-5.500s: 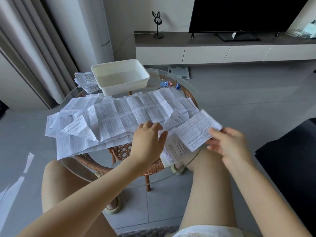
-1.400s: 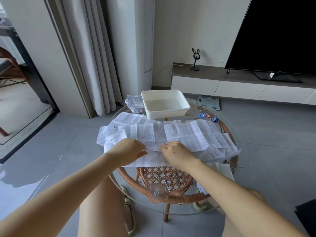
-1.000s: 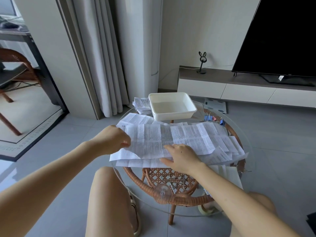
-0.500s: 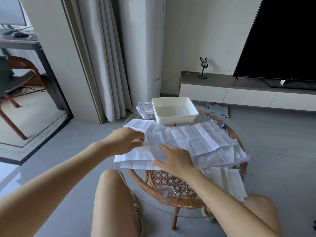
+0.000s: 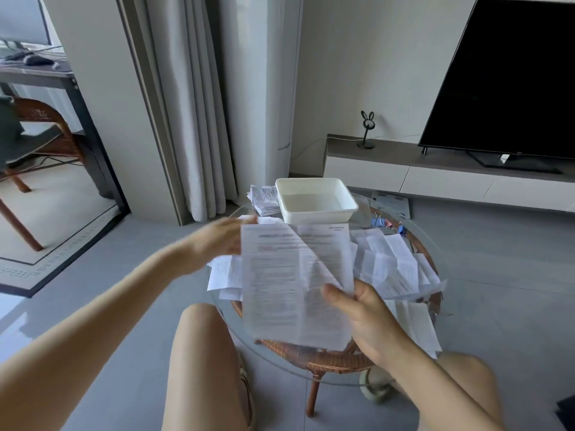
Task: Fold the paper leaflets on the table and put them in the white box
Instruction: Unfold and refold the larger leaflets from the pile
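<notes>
Above the near edge of the desk [image 5: 280, 363], one paper leaflet [image 5: 280, 290] is held up off the glass, a diagonal buckle running across it. The right hand [image 5: 367, 315] pinches its lower right edge, thumb on the printed face. The left hand [image 5: 214, 247] sits at the upper left edge, blurred and partly behind the sheet, so I cannot tell whether it grips. The sheet looks thin, very light and floppy, already creased; it should fold easily along those lines, best held at opposite edges or corners so it does not sag or tear. More loose leaflets [image 5: 392, 262] lie toward the right edge. The white box [image 5: 314, 216] stands at the far edge, a folded stack [image 5: 264, 197] touching its left side. The print is dense and too small to read; no brand is legible.
</notes>
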`<move>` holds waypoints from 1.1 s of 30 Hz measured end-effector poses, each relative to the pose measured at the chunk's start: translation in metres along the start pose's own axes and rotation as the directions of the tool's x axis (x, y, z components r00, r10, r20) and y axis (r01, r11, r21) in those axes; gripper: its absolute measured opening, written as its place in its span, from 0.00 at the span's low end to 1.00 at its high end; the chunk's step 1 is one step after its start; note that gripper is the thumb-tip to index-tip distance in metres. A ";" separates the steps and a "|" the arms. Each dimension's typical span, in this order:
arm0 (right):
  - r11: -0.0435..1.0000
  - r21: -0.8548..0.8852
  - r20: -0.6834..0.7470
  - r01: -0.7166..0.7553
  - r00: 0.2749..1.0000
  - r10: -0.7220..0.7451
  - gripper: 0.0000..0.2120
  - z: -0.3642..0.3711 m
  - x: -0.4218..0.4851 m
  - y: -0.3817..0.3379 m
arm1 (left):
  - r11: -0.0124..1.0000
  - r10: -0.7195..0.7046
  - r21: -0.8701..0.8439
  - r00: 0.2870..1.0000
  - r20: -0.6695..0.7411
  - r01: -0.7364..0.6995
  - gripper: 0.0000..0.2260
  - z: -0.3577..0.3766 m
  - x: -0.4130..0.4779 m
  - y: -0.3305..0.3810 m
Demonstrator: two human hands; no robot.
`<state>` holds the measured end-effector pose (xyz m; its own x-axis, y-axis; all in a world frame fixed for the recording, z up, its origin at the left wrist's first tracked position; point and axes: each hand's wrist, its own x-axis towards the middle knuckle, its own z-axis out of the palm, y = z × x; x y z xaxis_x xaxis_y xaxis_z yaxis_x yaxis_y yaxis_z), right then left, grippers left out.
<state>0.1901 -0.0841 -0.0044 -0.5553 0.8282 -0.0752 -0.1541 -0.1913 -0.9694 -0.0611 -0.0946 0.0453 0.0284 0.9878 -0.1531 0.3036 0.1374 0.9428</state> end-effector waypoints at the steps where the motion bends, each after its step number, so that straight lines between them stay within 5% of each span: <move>1: 0.999 -0.024 -0.057 -0.026 0.998 0.025 0.14 -0.006 -0.001 0.005 | 0.977 -0.050 0.208 0.998 -0.029 0.055 0.13 0.013 0.009 -0.018; 3: 0.988 -0.121 -0.174 -0.091 0.982 0.069 0.11 -0.017 -0.001 0.016 | 0.762 -0.056 0.639 0.994 -0.094 0.103 0.11 0.036 0.028 -0.054; 4: 0.975 -0.175 -0.230 -0.135 0.969 0.093 0.10 -0.021 0.001 0.021 | 0.664 -0.003 0.747 1.000 -0.014 0.012 0.11 0.045 0.034 -0.070; 7: 0.917 -0.301 -0.355 -0.262 0.923 0.147 0.07 -0.030 0.008 0.033 | 0.522 0.111 0.811 0.963 0.244 -0.266 0.20 0.052 0.036 -0.113; 10: 0.847 -0.425 -0.364 -0.320 0.917 0.164 0.10 -0.029 0.020 0.039 | 0.468 0.270 0.811 0.930 0.249 -0.353 0.30 0.055 0.029 -0.133; 15: 0.844 -0.438 -0.445 -0.310 0.890 0.096 0.12 -0.024 0.053 0.026 | 0.539 0.372 0.744 0.904 0.209 -0.394 0.28 0.056 0.021 -0.144; 19: 0.891 -0.364 -0.395 -0.271 0.911 0.116 0.10 -0.019 0.082 0.022 | 0.650 0.515 0.556 0.839 0.179 -0.518 0.06 0.058 0.015 -0.134; 24: 0.731 -0.543 -0.357 -0.414 0.901 0.245 0.10 -0.019 0.101 0.045 | 0.829 0.357 0.530 0.899 -0.252 -0.180 0.10 0.032 0.011 -0.145; 33: 0.521 -0.754 -0.365 -0.400 0.915 0.173 0.15 -0.014 0.108 0.052 | 0.843 0.208 0.535 0.884 -0.419 0.055 0.08 0.031 0.034 -0.121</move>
<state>0.1340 0.0030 -0.0661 -0.2360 0.9169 -0.3218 0.7580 -0.0335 -0.6514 -0.0670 -0.0804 -0.0833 -0.3108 0.9322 0.1853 0.7670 0.1308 0.6282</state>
